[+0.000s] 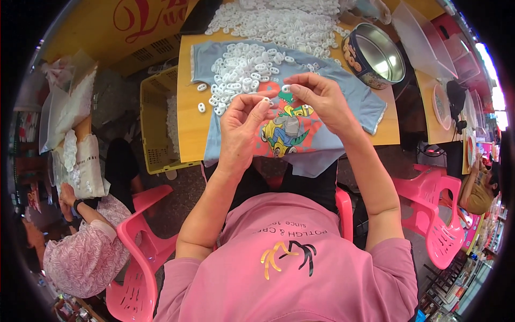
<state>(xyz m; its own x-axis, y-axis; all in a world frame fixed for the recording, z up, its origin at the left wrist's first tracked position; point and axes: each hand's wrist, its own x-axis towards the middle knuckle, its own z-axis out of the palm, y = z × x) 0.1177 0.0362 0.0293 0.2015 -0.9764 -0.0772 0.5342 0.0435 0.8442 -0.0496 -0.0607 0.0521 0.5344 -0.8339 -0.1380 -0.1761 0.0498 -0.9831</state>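
Note:
My left hand [240, 124] is closed in a pinch, with a small white plastic piece [266, 100] between thumb and fingertips. Slightly farther away and to the right, my right hand [323, 101] pinches another small white plastic piece [286, 88]. The two pieces are apart. Both hands hover over a light blue T-shirt [358, 95] with a cartoon print [289, 129], spread on the table. Just beyond my left hand lies a heap of white oval plastic pieces [241, 67], each with two holes, on the shirt. Fingers partly hide what each hand grips.
A larger pile of white pieces [279, 21] covers the table's far side. A round metal tin [374, 56] stands at the far right, beside a clear plastic bin [424, 37]. A yellow crate [155, 121] sits left. Pink chairs [137, 257] flank me; another person [80, 247] works at left.

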